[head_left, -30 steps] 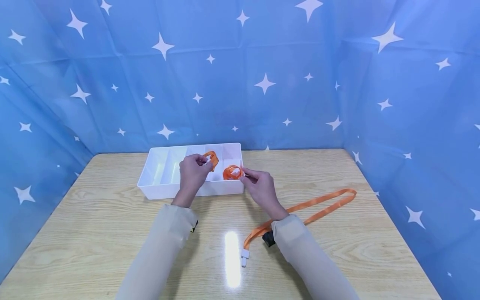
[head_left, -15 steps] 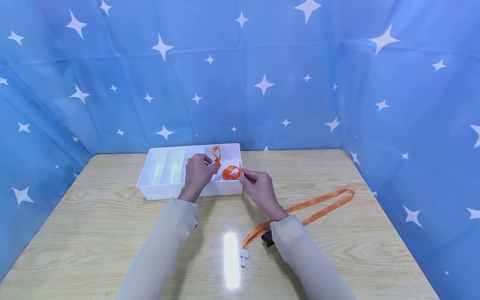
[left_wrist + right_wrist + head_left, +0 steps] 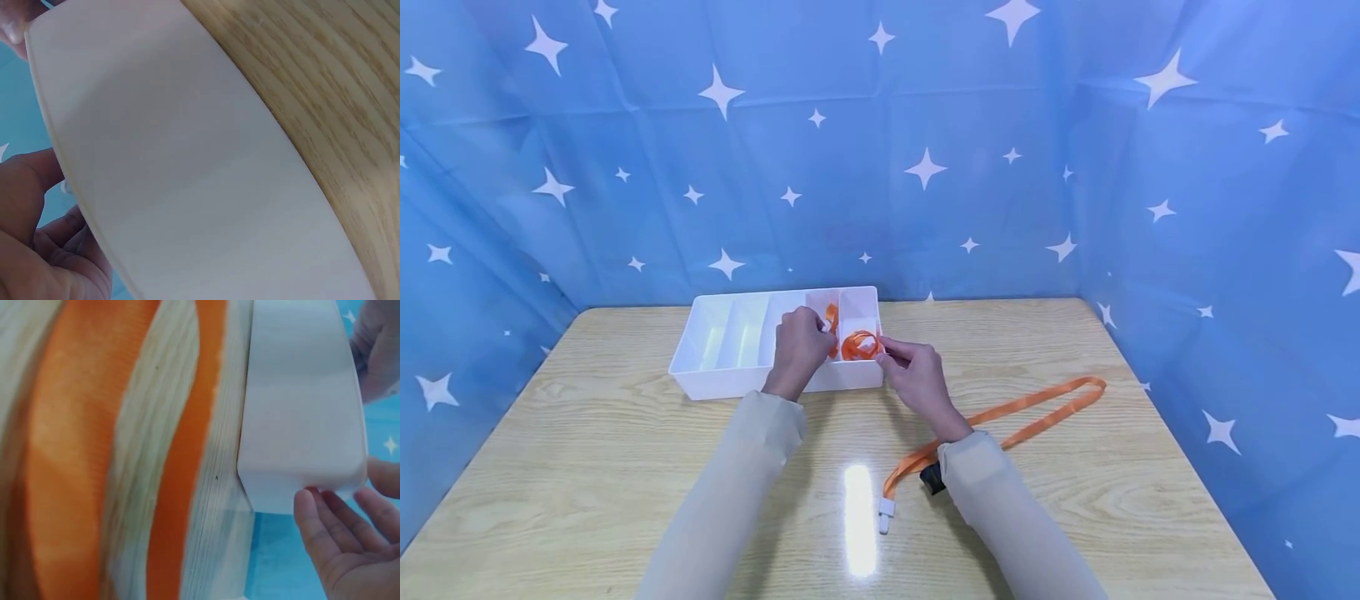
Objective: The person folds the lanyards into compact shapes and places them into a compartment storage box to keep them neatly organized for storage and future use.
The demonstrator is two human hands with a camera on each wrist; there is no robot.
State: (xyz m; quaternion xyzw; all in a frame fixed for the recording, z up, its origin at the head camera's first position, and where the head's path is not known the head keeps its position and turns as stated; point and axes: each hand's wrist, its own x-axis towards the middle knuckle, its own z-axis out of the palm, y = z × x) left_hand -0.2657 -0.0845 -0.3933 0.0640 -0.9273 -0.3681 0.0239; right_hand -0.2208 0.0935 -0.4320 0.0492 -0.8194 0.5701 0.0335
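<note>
A white divided box (image 3: 718, 384) stands at the back of the table. Over its second compartment from the right, my left hand (image 3: 800, 350) holds a folded orange lanyard (image 3: 832, 313), its lower part down inside that compartment. Another orange lanyard (image 3: 850, 348) lies coiled in the rightmost compartment. My right hand (image 3: 917, 377) grips the box's right end at the front corner. In the right wrist view, the thumb and fingers of the right hand (image 3: 350, 556) meet the box's rim and wall. The box's front wall (image 3: 175, 150) hides much of the left hand's work in the left wrist view.
A third orange lanyard (image 3: 1051, 419) with a white clip (image 3: 886, 510) lies looped on the wooden table (image 3: 565, 467), partly under my right forearm. A black object (image 3: 932, 478) shows beside that sleeve. A blue star-patterned curtain (image 3: 850, 217) hangs behind and at the sides.
My left hand has moved slightly right and lowered the orange lanyard into the second compartment from the right. The right hand keeps its hold on the box's end.
</note>
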